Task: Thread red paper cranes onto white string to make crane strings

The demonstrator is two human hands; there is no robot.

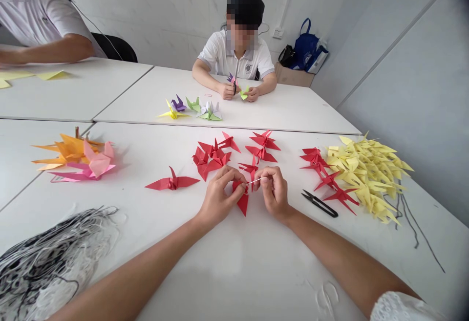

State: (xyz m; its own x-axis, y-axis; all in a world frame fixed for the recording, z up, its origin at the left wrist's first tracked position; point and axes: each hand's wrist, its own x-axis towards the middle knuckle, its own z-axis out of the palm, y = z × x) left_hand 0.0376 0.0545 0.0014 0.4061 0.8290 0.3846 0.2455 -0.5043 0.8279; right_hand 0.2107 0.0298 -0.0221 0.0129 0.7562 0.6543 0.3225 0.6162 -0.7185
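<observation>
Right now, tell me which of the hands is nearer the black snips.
Right. The right hand is left of the black snips; the left hand is farther left, holding a red crane.

Pale marbled wall (157, 13), white tables (205, 272), black chair (116, 47)

1. Crane (243, 206): between left and right fingers (224, 177).
2. Crane cluster (220, 159): just beyond fingers.
3. Snips (320, 204): right of fingers.
4. Crane pile (370, 169): farther right, beyond snips.
5. Thread bundle (54, 255): left of fingers, on table (227, 272).
</observation>
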